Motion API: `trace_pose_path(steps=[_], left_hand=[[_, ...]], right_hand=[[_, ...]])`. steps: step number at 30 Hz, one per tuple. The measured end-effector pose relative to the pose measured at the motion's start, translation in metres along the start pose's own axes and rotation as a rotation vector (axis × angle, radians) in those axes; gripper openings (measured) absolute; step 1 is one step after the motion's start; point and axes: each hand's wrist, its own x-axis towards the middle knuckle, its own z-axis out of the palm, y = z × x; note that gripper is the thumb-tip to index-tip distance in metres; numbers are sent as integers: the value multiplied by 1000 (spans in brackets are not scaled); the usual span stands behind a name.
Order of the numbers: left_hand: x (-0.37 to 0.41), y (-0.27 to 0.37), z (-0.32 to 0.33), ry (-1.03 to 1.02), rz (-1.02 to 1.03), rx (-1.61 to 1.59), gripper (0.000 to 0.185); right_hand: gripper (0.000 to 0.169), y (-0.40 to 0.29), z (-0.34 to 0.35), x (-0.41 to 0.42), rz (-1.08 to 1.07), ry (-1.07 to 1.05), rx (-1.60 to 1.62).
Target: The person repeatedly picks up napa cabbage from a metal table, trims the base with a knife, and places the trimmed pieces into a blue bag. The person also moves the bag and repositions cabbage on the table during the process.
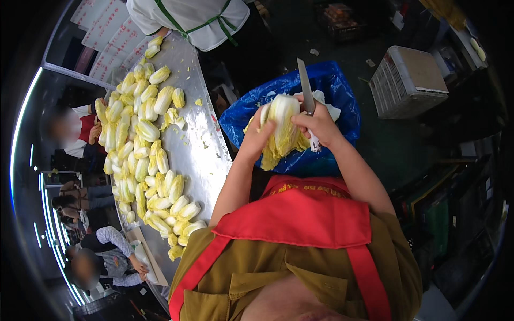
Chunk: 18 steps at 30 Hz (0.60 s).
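Between my hands is a napa cabbage (283, 124), its white base up and its yellow leaves hanging down. My left hand (259, 132) grips it from the left side. In my right hand (319, 124) is a kitchen knife (306, 86) with a pale, printed handle, its blade pointing up and away from the cabbage. The thumb of that hand also presses on the cabbage's right side. Below, a bin or basket lined with a blue plastic bag (345, 96) holds pale leaves (331, 110); the cabbage hides much of its inside.
At the left, a metal table (196, 132) bears a large heap of napa cabbages (140, 132) and leaf scraps. Co-workers stand around it, one (200, 20) at its far end. A plastic crate (409, 84) stands on the dark floor to the right.
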Motion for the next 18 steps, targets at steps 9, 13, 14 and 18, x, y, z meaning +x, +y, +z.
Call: trace_pose_path(steps=[9,13,14,18], left_hand=[[1,18,5,-22,119,323,67],[4,13,-13,-126,-19,-132,69],[2,14,-13,-147,-30,-189,68],[6,24,-4,22,-169,-411,56]], right_hand=[[41,0,1,-2,-145,56,-309],[35,2,-8,6,-154,196,-466],[37,-4,-12,8,-92,237,-576],[47,-8,-19,13,-118,393,-922]])
